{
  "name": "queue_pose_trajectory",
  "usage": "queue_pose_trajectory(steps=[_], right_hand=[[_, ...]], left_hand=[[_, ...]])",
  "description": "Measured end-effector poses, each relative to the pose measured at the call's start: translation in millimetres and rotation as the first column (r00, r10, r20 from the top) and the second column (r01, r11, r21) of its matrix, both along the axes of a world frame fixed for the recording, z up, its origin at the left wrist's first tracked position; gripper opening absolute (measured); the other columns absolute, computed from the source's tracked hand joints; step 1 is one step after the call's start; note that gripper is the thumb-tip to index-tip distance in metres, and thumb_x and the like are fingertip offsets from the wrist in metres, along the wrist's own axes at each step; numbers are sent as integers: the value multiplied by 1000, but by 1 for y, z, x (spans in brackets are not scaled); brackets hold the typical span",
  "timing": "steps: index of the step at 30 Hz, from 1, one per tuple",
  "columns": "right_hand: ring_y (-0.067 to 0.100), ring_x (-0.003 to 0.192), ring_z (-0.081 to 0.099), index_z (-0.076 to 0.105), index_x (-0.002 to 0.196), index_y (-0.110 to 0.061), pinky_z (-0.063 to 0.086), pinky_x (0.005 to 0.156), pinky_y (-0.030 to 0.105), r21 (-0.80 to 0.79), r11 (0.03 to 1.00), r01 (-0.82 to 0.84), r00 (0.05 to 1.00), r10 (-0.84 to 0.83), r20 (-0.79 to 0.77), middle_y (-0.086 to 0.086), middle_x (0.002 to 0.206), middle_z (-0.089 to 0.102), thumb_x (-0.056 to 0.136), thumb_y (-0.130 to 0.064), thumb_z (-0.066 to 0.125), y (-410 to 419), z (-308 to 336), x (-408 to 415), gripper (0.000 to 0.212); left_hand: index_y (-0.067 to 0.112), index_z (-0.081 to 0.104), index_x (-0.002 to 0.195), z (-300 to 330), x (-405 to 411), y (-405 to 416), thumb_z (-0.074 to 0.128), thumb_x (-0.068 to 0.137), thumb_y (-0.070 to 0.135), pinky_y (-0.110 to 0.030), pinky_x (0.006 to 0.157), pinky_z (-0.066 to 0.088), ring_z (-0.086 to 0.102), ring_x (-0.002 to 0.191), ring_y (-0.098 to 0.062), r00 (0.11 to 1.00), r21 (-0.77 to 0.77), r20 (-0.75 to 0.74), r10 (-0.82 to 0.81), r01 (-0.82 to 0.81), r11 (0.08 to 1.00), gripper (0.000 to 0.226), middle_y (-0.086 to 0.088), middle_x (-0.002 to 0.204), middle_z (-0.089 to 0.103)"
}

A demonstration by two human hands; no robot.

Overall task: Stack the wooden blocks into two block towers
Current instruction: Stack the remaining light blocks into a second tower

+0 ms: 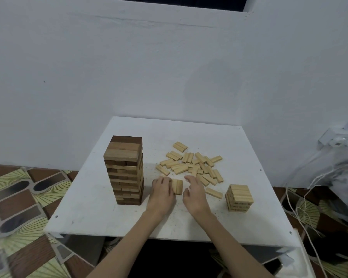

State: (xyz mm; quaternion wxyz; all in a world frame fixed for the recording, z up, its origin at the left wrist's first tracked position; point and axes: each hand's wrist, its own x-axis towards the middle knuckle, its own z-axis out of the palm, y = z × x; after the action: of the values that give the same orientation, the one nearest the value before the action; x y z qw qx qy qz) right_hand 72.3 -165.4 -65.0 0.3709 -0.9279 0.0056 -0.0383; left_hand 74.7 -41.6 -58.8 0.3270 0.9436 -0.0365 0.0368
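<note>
A tall tower of darker wooden blocks (126, 169) stands on the left of the white table (84, 213). A short tower of pale blocks (239, 198) stands near the right front. Several loose pale blocks (191, 165) lie scattered in the middle. My left hand (162, 192) rests on the table with its fingers against a small row of pale blocks (177, 186) lying side by side. My right hand (195, 194) hovers just right of that row, fingers loosely curled, holding nothing. One single block (214, 193) lies between my right hand and the short tower.
The table sits against a white wall in a corner. Patterned floor tiles (18, 207) show on the left. A plastic bag and white cords (317, 189) lie to the right of the table, past its edge.
</note>
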Motion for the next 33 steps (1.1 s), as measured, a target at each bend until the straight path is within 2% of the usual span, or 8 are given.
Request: queue_pose_trajectory(steps=[3,6,12,18,22,26,30,33], right_hand=[[22,118,47,45,133,-13,43,100,37,24,999,-35,999,35,-7,6,128,46,85,-10,63,-2,-3,-3,52],[19,124,41,37,139,-15,39,104,35,17,995,-96,994,97,-58,5,133,42,78,-23,75,-5,-2,-4,72],[21,126,40,29,143,-24,40,104,39,93,992,-87,981,102,-163,4,137,39,70,-22,83,-9,6,0,91],[18,122,43,26,146,-25,44,98,35,127,986,-103,968,129,-217,4,135,41,73,-17,82,-15,17,2,92],[17,123,43,25,147,-28,45,96,33,154,981,-116,956,152,-249,4,135,41,73,-13,81,-15,23,3,94],[17,121,44,26,147,-29,45,99,37,129,982,-139,951,169,-259,4,136,42,73,-11,81,-15,25,5,93],[12,103,45,24,148,-30,48,89,31,126,980,-154,946,183,-268,1,140,42,74,-7,79,-15,25,8,96],[11,102,43,24,149,-30,46,68,18,138,977,-166,940,199,-276,1,142,42,75,-3,76,-17,25,10,94]], left_hand=[[7,46,126,4,5,3,38,98,12,-27,97,32,36,120,-22,997,-66,-26,71,-72,995,30,-10,131,42],[8,43,129,9,9,2,40,97,13,-33,100,32,34,124,-25,989,-116,-110,97,-110,987,33,-13,134,41],[8,42,131,13,16,2,45,94,11,-35,99,37,43,121,-26,965,-251,-234,121,-180,951,37,-14,133,46],[7,39,133,17,16,6,54,92,8,-26,85,40,50,111,-20,945,-378,-309,110,-228,898,44,-8,131,50],[9,34,137,19,13,6,54,92,5,-21,79,38,47,101,-12,935,-393,-350,55,-200,898,49,-4,133,48],[11,34,137,20,12,6,53,91,2,-21,76,38,47,99,-12,930,-384,-366,30,-181,906,51,-4,135,45],[15,32,140,21,12,8,65,84,6,-23,78,41,51,99,-12,924,-395,-378,-58,-104,913,65,-1,139,42],[15,28,143,23,12,8,68,80,1,-26,80,43,52,108,-19,913,-361,-389,-124,-27,932,76,-3,145,37]])
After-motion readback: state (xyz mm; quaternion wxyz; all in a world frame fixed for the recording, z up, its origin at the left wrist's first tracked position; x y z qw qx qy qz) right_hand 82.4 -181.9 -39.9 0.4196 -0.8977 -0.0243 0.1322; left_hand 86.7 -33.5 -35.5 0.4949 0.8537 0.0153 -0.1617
